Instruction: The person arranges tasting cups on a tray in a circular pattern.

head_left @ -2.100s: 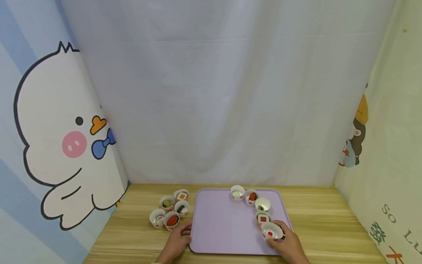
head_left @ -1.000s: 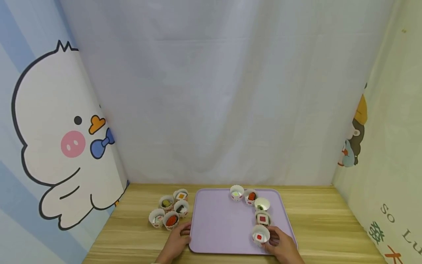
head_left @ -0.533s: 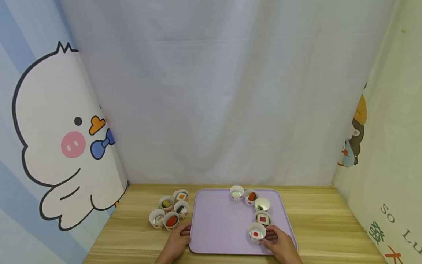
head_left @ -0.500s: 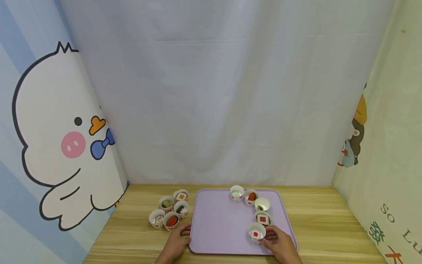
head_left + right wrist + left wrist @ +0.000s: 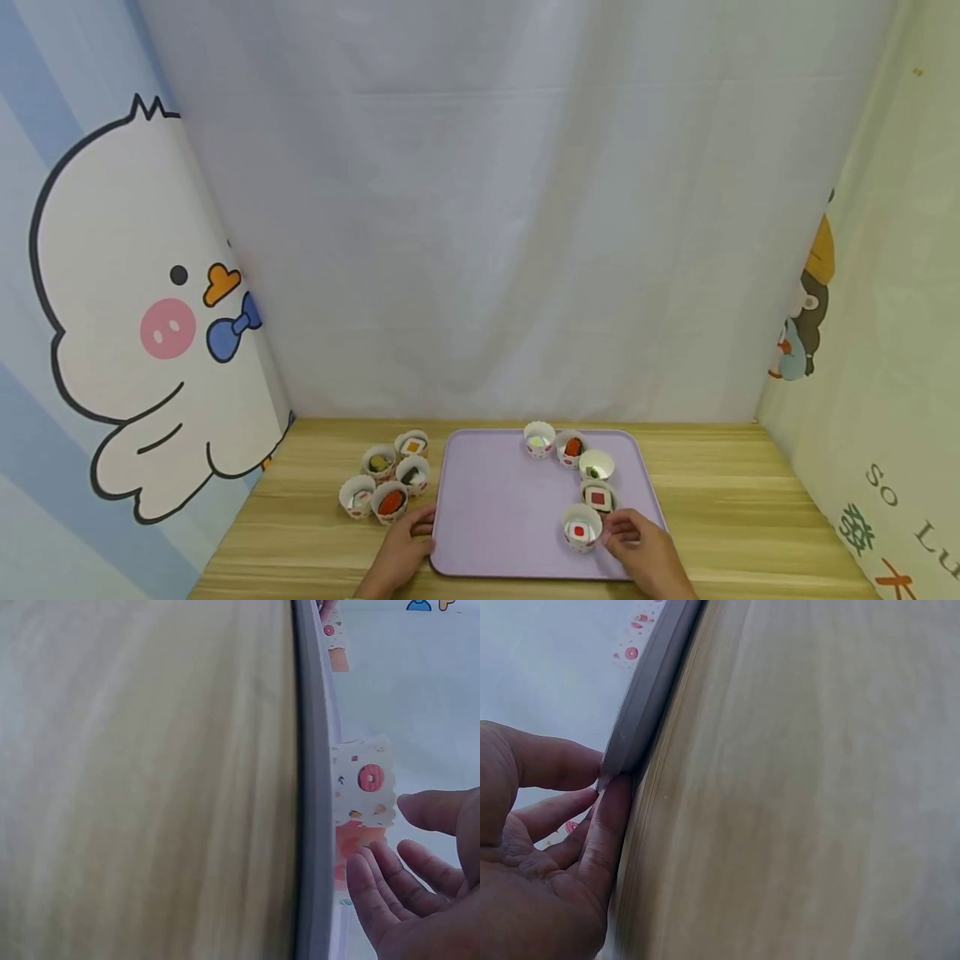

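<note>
1. Since the first frame, the cup with the small red-topped piece (image 5: pixel 581 528) has shifted leftward on the tray (image 5: pixel 502 508), and the right hand (image 5: pixel 647 550), once gripping it, has let go.
2. That cup now stands upright at the right front part of the tray, just in front of another cup. Its scalloped side has a pink ring print, seen from the right wrist.
3. Right of it, the right hand is loosely spread, thumb and fingers apart, holding nothing; the thumb tip sits just beside the cup's rim.
4. At the tray's front left corner, the left hand (image 5: pixel 405 546) lies relaxed, with a gap between thumb and fingers; their tips touch the rim.
5. Behind the moved cup, four more curve back along the tray: a cup with a dark red square (image 5: pixel 598 497), a cup with green bits (image 5: pixel 597 467), a cup with an orange-red piece (image 5: pixel 573 448) and a cup with pale green (image 5: pixel 539 440).
6. Left of the tray, five cups cluster on the worktop (image 5: pixel 750 517); the nearest to the left hand is a cup with a bright orange-red filling (image 5: pixel 390 502).
7. Beyond hang a pale curtain (image 5: pixel 480 233) and, at the left, a panel with a white cartoon bird (image 5: pixel 120 242).
</note>
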`<state>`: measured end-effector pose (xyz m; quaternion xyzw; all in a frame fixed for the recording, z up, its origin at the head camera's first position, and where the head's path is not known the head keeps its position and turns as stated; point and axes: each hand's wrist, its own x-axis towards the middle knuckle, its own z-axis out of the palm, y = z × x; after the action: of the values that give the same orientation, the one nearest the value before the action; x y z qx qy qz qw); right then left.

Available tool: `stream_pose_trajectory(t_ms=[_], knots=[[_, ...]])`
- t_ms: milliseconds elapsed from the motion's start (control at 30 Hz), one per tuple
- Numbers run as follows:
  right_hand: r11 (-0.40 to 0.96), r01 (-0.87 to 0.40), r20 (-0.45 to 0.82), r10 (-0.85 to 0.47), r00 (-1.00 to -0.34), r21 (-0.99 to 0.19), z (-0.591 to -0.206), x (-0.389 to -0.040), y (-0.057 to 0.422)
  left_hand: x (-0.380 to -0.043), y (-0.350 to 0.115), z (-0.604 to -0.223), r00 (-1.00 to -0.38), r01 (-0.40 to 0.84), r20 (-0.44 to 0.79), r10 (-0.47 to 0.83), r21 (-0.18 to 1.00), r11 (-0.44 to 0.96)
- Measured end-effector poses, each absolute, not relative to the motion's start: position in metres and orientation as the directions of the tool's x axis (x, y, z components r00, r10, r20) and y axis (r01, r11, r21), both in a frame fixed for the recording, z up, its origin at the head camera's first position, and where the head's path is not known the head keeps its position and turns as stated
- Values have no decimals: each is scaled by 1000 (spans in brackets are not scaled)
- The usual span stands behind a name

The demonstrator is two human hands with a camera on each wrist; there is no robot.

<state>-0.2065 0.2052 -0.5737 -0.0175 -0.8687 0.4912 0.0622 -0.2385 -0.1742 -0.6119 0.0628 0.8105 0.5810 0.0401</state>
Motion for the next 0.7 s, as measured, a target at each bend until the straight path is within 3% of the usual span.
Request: stream_pose_trajectory(t_ms=[700], knots=[[569,-84,188,127,-974,-818,-542,-213,254,-237,-175,-611,-986,82,32,164,949,303]])
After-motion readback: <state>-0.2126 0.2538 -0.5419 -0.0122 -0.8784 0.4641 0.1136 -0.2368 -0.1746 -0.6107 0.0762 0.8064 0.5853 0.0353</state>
